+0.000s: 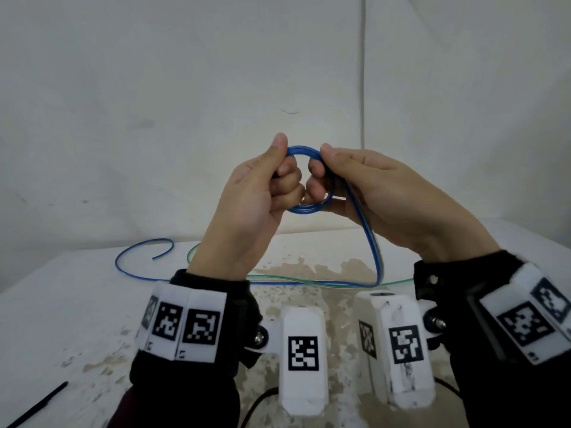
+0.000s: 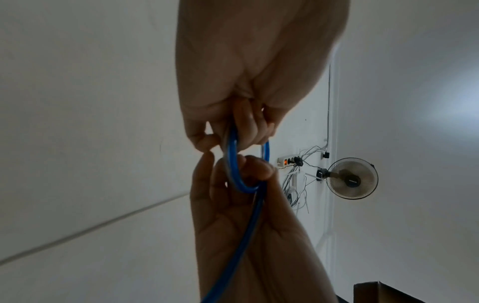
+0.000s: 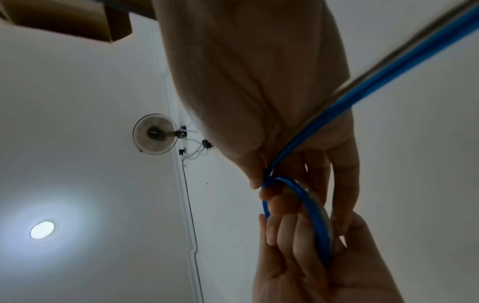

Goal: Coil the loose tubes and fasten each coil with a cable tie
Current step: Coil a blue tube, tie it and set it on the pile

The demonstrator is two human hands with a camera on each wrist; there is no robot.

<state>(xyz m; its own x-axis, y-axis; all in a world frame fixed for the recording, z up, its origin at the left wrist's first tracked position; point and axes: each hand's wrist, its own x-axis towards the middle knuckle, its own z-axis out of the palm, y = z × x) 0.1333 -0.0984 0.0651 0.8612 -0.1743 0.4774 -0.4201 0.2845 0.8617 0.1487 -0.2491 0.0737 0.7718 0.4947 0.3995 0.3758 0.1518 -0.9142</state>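
Observation:
A blue tube is wound into a small coil (image 1: 309,209), held in the air above the table between both hands. My left hand (image 1: 282,159) grips the coil's left side, thumb on top and fingers curled through the ring. At the right side, my right hand (image 1: 323,160) pinches it where the loose tail (image 1: 370,242) leaves. The tail drops to the table, runs left and ends in a hooked curl (image 1: 160,240). A green tube (image 1: 278,277) lies on the table beside it. The wrist views show the coil (image 2: 232,164) (image 3: 311,205) close up, among the fingers of both hands.
A black cable tie (image 1: 40,403) lies near the front left of the white, stained table (image 1: 77,304). A plain wall stands close behind the table. A wall fan (image 2: 351,178) and a cardboard box (image 3: 64,16) show in the wrist views.

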